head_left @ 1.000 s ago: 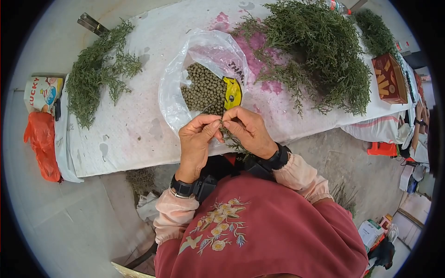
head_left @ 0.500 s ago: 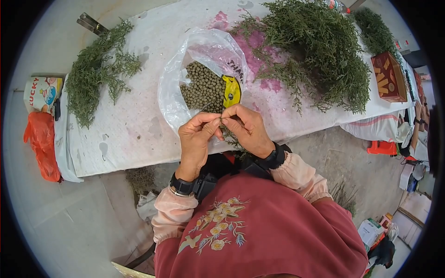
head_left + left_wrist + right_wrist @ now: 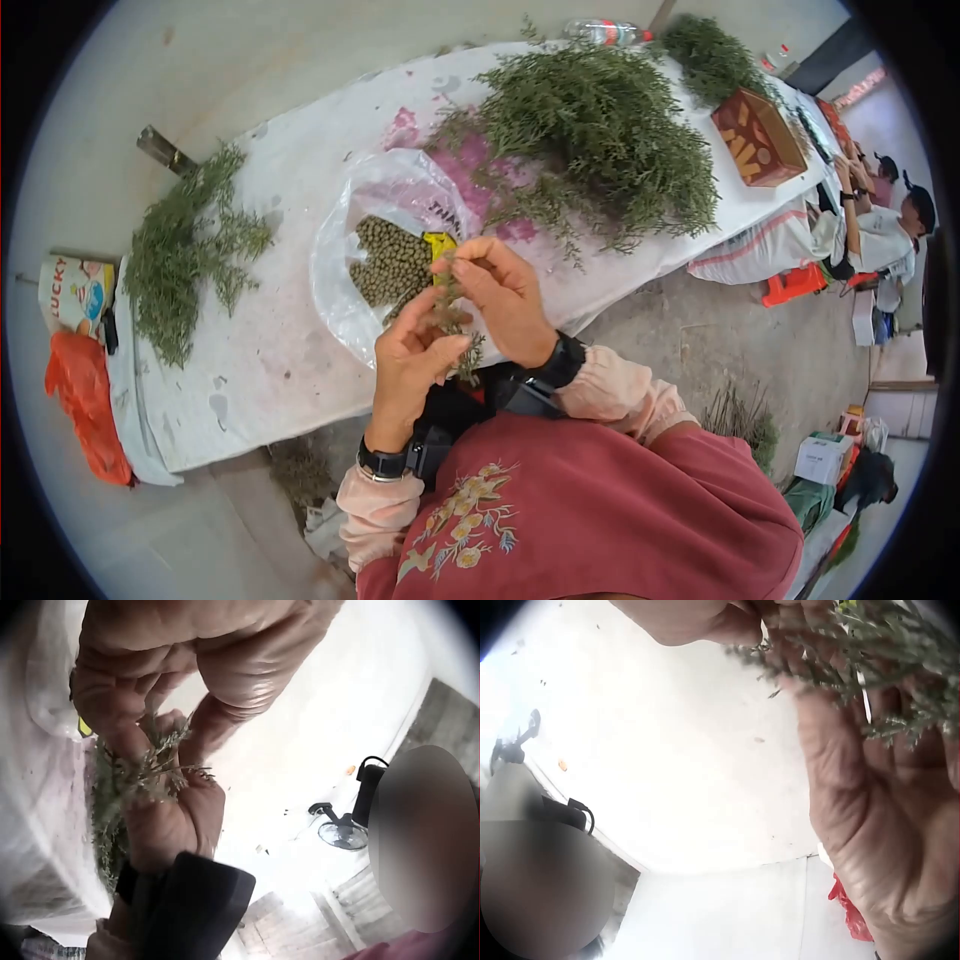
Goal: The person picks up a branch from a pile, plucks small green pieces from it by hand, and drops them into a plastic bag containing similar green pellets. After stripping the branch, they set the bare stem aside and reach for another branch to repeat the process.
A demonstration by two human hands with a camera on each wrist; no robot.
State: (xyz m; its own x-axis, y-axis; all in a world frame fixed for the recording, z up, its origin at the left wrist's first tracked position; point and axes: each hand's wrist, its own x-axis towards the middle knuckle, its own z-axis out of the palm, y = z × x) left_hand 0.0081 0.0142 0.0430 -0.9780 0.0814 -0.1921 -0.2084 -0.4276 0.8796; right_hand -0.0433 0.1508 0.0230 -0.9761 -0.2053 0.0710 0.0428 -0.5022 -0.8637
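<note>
A small green evergreen sprig (image 3: 453,318) hangs from my right hand (image 3: 508,305), whose thumb and index finger pinch its upper end. Beside it, my left hand (image 3: 405,370) has its thumb spread away from its fingers, which lie behind the sprig. Seen from the right wrist, the foliage crosses in front of the left palm and fingers. Just beyond both hands lies an open clear plastic bag (image 3: 335,225) holding many round brownish pellets (image 3: 390,262) and a yellow packet (image 3: 438,243), partly covered by the right fingers.
A big heap of evergreen branches (image 3: 610,140) covers the table's right part; a smaller bunch (image 3: 185,265) lies left. Farther right stands a brown box (image 3: 760,140). A plastic bottle (image 3: 605,32) lies at the back edge. Red plastic bag (image 3: 85,400) hangs at the left end.
The hands were together pinching at one spot; now the left thumb has parted from its fingers and the right hand has lifted the sprig. The head view has shifted, showing people at far right.
</note>
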